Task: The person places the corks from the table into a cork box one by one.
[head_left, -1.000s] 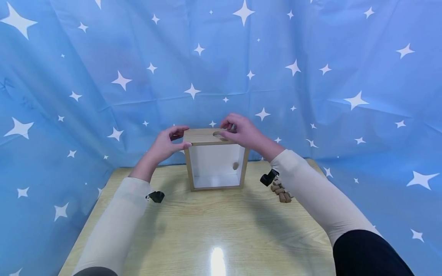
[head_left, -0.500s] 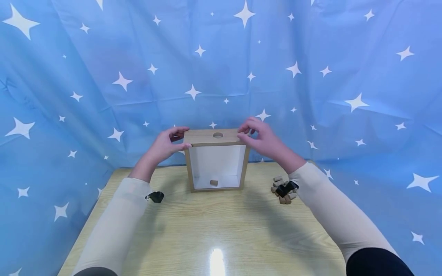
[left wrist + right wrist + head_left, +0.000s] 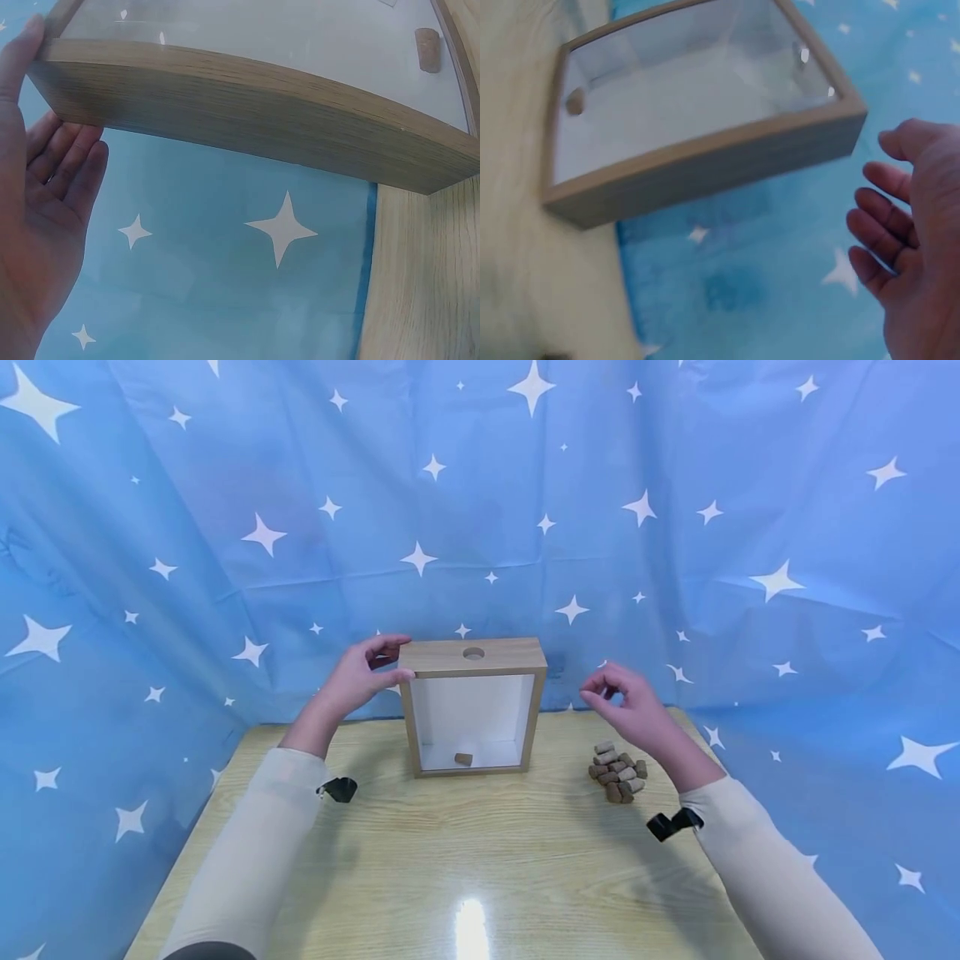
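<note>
A wooden box with a clear front and a round hole in its top stands upright on the table. One cork lies inside on its floor, also seen in the left wrist view as a cork. My left hand grips the box's upper left corner, thumb at the front and fingers behind. To the right of the box, my right hand is in the air with loosely bent fingers and nothing in them. Below it, several corks lie in a pile on the table.
The wooden table runs from the box towards the front, its far edge close behind the box. A blue curtain with white stars hangs behind and at the sides.
The cork has dropped from mid-height to the box's floor. My right hand has moved from the hole off the box, right and down. My left hand stays put.
</note>
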